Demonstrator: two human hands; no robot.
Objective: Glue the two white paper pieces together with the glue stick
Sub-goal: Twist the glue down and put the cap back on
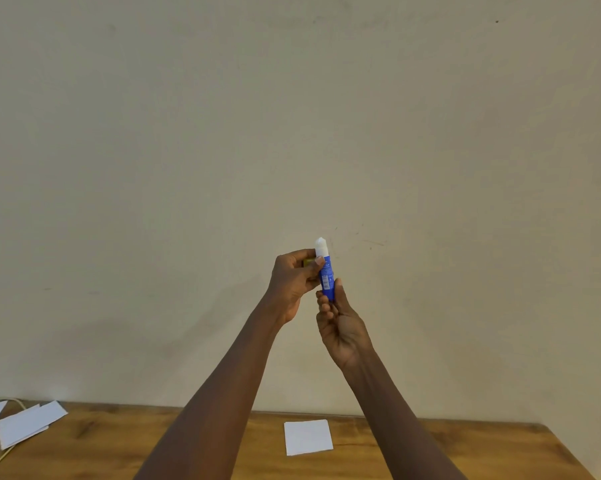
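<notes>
I hold a blue glue stick upright in front of the wall, its white glue tip bare and pointing up. My right hand grips the bottom of the tube. My left hand curls round the upper part of the tube, thumb pressed on it, and a yellowish piece that looks like the cap shows between its fingers. A square white paper piece lies flat on the wooden table, below and between my forearms.
Several more white paper pieces lie in a loose pile at the table's far left. A pale cable runs under and beside them. A plain beige wall stands right behind the table.
</notes>
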